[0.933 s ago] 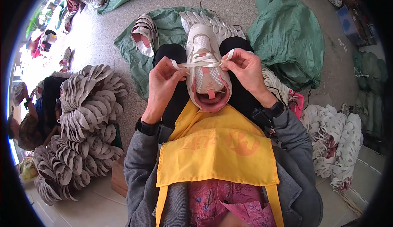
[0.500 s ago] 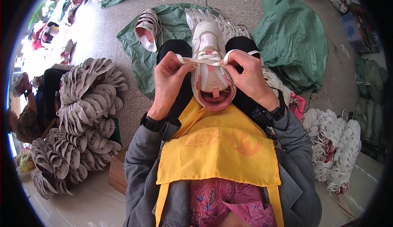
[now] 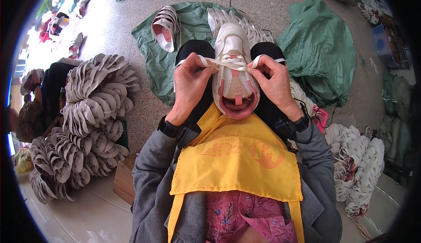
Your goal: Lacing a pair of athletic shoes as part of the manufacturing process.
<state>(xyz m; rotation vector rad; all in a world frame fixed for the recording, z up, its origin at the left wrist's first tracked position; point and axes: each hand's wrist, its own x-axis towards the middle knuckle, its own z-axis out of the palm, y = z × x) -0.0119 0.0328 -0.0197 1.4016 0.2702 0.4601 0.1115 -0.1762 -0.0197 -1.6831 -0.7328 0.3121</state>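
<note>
Between my knees rests a white and pink sneaker upper [image 3: 237, 81], its toe pointing away and its pink-lined opening toward me. A flat white shoelace [image 3: 232, 63] crosses over its tongue. At the left of the upper, my left hand [image 3: 194, 78] pinches one side of the lace between thumb and fingers. Opposite it, my right hand [image 3: 274, 81] pinches the other side, with a loop of lace rising over the fingers. The stretch between the two hands is drawn nearly straight. A yellow apron [image 3: 237, 168] covers my lap.
On a green sheet [image 3: 151, 74] ahead lie a loose upper [image 3: 165, 30] and a row of uppers [image 3: 219, 19]. Stacked grey uppers [image 3: 94, 98] are at left, beside a wooden box [image 3: 125, 179]. To the right are a green sack [image 3: 318, 50] and laced white uppers [image 3: 357, 168].
The whole view has shifted slightly, so my hands and the upper appear a little farther right. Both pinches on the lace look much the same.
</note>
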